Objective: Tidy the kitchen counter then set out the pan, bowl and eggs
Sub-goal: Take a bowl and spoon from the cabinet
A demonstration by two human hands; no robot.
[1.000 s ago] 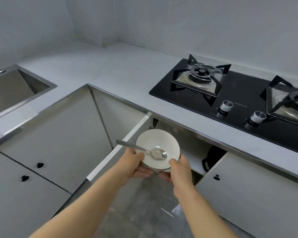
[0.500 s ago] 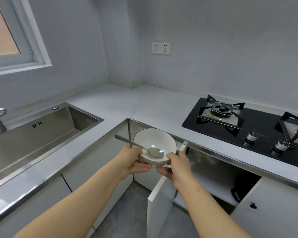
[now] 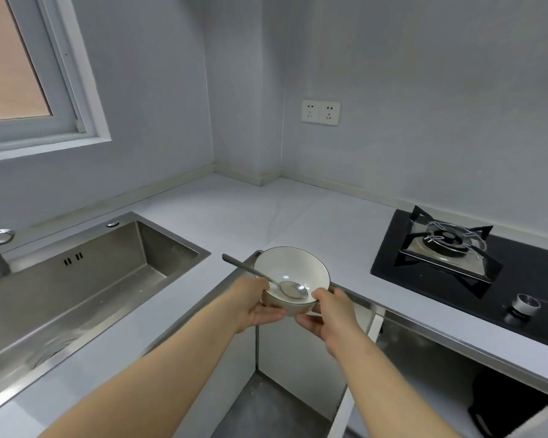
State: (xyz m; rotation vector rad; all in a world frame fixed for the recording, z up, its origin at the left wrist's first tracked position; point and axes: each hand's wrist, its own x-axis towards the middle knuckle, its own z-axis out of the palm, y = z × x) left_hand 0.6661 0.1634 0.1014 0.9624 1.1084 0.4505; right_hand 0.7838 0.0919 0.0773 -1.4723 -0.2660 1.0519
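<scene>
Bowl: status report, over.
Left hand and right hand both grip bowl, spoon inside. Bowl held off counter, near its inner corner. Cabinet door open below.

counter: pale grey, L-shaped | sink inset left | gas hob right

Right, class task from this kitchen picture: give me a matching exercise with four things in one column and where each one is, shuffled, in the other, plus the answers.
Column A
1. white ceramic bowl
2. silver metal spoon
3. stainless steel sink
4. black glass gas hob

Column B
a. set into the pale grey counter, on the person's left
b. held by the left hand and the right hand
c. set into the counter, on the person's right
d. lying in the bowl, handle sticking out over the rim

Pairs: 1-b, 2-d, 3-a, 4-c
</scene>
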